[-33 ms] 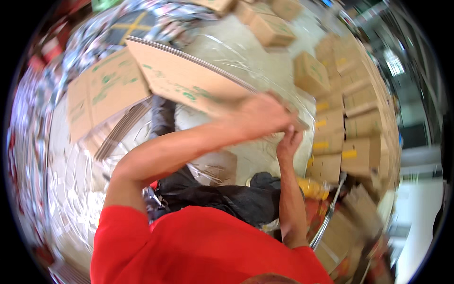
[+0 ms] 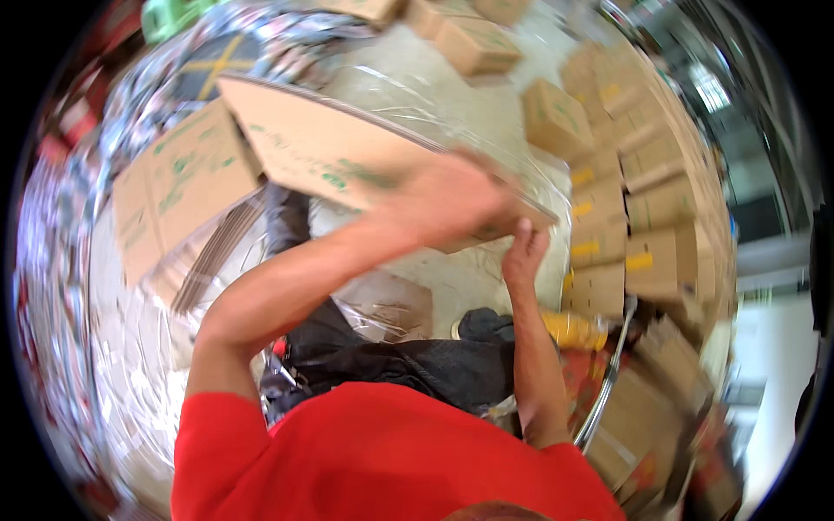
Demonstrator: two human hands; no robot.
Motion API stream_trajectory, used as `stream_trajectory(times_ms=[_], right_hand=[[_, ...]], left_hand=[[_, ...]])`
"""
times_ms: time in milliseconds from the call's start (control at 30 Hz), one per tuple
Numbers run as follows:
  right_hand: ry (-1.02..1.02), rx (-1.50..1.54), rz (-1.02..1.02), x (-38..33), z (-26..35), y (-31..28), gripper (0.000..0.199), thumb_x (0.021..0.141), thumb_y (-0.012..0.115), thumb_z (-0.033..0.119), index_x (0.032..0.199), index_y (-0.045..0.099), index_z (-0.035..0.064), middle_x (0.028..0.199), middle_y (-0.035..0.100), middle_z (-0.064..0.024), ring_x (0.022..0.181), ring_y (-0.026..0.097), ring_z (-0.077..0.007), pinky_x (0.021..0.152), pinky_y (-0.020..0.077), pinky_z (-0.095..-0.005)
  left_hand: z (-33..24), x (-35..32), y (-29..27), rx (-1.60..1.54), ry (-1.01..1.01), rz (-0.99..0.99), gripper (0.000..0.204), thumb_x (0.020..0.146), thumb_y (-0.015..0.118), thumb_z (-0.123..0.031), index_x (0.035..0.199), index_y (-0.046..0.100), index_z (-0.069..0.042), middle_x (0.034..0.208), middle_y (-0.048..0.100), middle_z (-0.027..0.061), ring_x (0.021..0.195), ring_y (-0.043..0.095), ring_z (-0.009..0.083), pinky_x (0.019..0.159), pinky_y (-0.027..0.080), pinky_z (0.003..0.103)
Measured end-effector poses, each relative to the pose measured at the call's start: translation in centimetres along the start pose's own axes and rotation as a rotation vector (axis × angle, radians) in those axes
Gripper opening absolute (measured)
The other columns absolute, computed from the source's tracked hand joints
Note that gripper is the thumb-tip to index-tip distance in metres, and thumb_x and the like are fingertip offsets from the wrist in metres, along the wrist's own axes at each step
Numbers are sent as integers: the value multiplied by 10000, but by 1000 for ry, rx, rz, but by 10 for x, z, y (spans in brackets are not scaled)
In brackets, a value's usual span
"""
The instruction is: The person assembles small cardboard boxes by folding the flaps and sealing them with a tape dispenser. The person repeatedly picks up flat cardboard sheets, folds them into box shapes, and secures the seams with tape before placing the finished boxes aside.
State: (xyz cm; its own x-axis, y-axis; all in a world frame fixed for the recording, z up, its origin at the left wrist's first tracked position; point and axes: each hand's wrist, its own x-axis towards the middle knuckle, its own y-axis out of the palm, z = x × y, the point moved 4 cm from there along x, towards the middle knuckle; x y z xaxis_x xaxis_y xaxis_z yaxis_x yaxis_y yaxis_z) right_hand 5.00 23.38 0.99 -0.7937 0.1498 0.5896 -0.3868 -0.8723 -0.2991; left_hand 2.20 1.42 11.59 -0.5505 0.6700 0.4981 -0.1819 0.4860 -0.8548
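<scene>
A flattened cardboard box [image 2: 295, 143] with green print, layered at its upper edge, slants across the space before me. My left hand [image 2: 456, 195] lies over its right part, smeared by motion, so its fingers cannot be made out. At the right end of the cardboard, my right hand [image 2: 525, 253] has its fingertips pinched at the lower edge. Left of this piece, a stack of flattened boxes [image 2: 178, 178] leans at an angle, its layered edges facing me.
Made-up cartons [image 2: 660, 260] are stacked along the right side, and loose cartons [image 2: 556, 117] stand on the floor beyond. White strapping strips [image 2: 130, 365] litter the floor at left. A metal pole [image 2: 608, 382] and a yellow object [image 2: 573, 330] lie near my right forearm.
My left hand has slid left along the cardboard, away from its right end. My right hand stays near that end. The whole view has shifted slightly.
</scene>
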Motion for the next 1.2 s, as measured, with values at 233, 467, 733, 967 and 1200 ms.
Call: stream_trajectory(times_ms=[233,467,733,967,1200], right_hand=[[236,8,-195,-1,-22,-53,242,1058,586,197,1168,618,-15,1042,689,-117,913,596,-183,839,494,-347],[540,99,-483,-44,-94,-102,534,1094,518,377,1455,488,-15,1408,575,-164,1276,535,-275,1101,409,-395],[808,52,-409,-71,-103,-102,759,1087,483,462,1639,251,-5,1665,339,-173,1535,311,-297,1247,242,-391],[674,71,-472,-71,-99,-88,768,1094,517,380,1659,157,3,1669,310,-160,1514,326,-295,1225,265,-391],[700,145,-394,-69,-85,-85,700,1085,478,329,1634,218,-19,1644,346,-174,1501,341,-304,1228,271,-400]], left_hand=[[129,-61,-53,231,-266,34,240,859,736,-143,1068,662,-49,1053,714,173,1050,662,388,906,493,508],[78,-96,-1,-234,-150,200,125,869,693,-82,974,668,-18,889,672,208,862,666,436,756,514,510],[57,-125,34,-836,-437,716,307,950,705,-300,1122,702,-46,1015,720,141,939,675,261,862,530,392],[31,-173,54,-1150,-704,781,543,990,696,-503,1254,672,-29,1112,701,107,1068,619,199,967,491,347],[19,-193,55,-1208,-808,752,446,1025,660,-374,1322,661,-41,1217,705,130,1146,635,231,1029,483,362]])
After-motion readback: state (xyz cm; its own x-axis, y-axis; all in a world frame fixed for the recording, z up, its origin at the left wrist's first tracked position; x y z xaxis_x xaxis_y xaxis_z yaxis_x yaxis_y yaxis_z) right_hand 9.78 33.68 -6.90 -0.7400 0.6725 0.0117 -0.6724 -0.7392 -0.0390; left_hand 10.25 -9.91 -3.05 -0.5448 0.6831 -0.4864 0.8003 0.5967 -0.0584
